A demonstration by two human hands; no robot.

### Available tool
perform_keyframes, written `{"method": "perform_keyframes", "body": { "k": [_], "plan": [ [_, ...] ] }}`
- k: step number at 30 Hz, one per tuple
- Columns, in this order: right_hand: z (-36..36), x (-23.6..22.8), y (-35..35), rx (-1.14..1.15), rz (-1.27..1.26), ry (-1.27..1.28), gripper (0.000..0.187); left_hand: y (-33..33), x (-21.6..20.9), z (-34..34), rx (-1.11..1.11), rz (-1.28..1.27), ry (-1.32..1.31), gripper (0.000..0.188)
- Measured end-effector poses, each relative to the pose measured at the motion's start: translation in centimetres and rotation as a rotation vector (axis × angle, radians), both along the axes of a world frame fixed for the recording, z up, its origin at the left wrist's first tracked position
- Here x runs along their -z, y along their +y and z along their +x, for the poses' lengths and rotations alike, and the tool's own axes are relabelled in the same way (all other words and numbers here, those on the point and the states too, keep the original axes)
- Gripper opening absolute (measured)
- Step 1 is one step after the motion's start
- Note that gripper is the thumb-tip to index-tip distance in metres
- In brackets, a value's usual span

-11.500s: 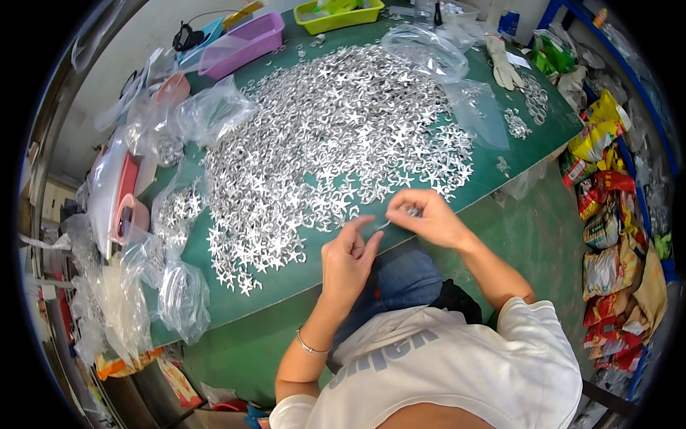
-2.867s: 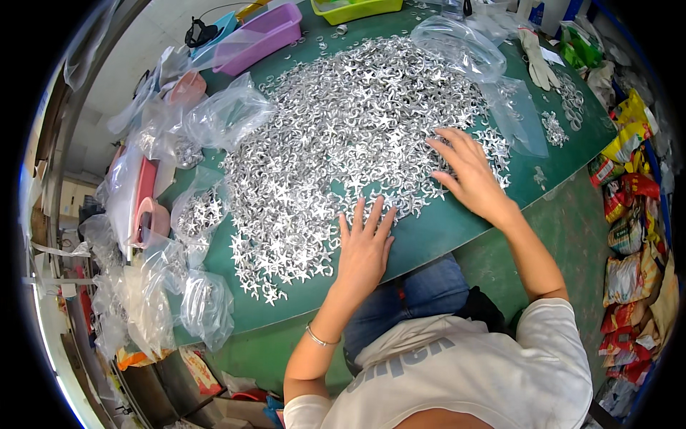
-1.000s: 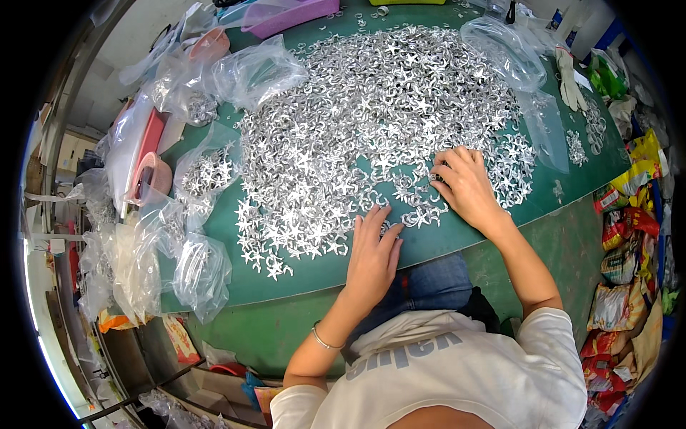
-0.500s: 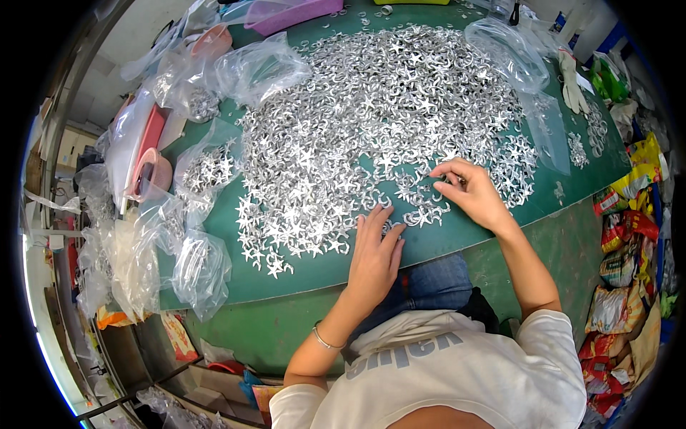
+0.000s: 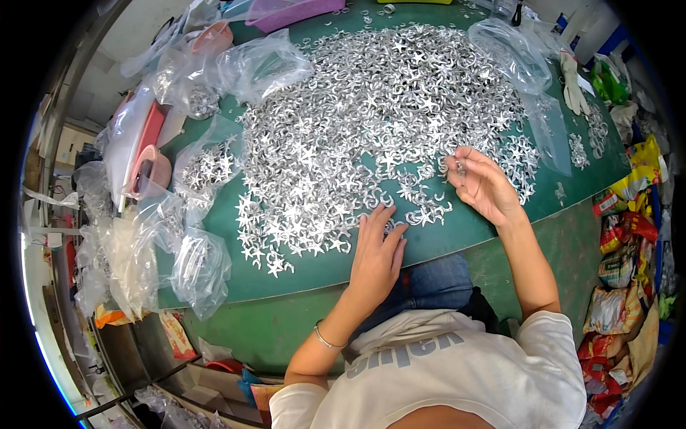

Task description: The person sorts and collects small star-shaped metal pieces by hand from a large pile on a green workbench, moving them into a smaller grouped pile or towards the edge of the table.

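A broad heap of small silvery metal pieces [image 5: 371, 93], many of them star-shaped and others crescent-shaped, covers much of the green tabletop [image 5: 314, 275]. My left hand [image 5: 379, 250] lies on the table at the heap's near edge, fingers stretched and a little apart, with a few pieces close to its fingertips. Over the right side of the heap, my right hand [image 5: 489, 189] is turned palm partly up. Its curled fingers hold a small silvery metal piece [image 5: 461, 169], whose exact shape I cannot make out. Between the hands lies a small cluster of stars and crescents [image 5: 426, 213].
Clear plastic bags [image 5: 202, 268], some with metal pieces inside, line the left side beside a pink basket [image 5: 152, 171]. A purple tray [image 5: 300, 13] stands at the far edge. At the right are a flat plastic bag [image 5: 549, 132] and a pale glove [image 5: 572, 86].
My right hand has drawn slightly right and turned its palm upward, lifting from the heap with a small silvery piece in its fingers. My left hand has barely moved.
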State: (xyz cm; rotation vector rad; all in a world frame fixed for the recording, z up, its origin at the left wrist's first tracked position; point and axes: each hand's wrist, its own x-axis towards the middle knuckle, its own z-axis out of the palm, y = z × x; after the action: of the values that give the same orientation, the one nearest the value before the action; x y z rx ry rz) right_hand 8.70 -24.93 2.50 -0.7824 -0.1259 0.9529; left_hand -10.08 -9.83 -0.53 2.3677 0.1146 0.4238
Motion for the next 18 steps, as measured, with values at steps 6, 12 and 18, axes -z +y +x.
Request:
{"method": "perform_keyframes", "body": {
  "k": [6, 12, 18],
  "plan": [
    [-0.7, 0.6, 0.9, 0.086, -0.730, -0.897, 0.016, -0.1, 0.0, 0.1, -0.007, 0.007, -0.027, 0.025],
    [-1.5, 1.7, 2.5, 0.068, -1.024, -1.697, 0.015, 0.0, -0.5, 1.0, -0.025, 0.017, -0.045, 0.025],
    [0.0, 2.6, 0.3, 0.156, -0.716, -1.195, 0.016, 0.0, -0.3, 0.9, -0.042, 0.020, -0.055, 0.026]
  ]
}}
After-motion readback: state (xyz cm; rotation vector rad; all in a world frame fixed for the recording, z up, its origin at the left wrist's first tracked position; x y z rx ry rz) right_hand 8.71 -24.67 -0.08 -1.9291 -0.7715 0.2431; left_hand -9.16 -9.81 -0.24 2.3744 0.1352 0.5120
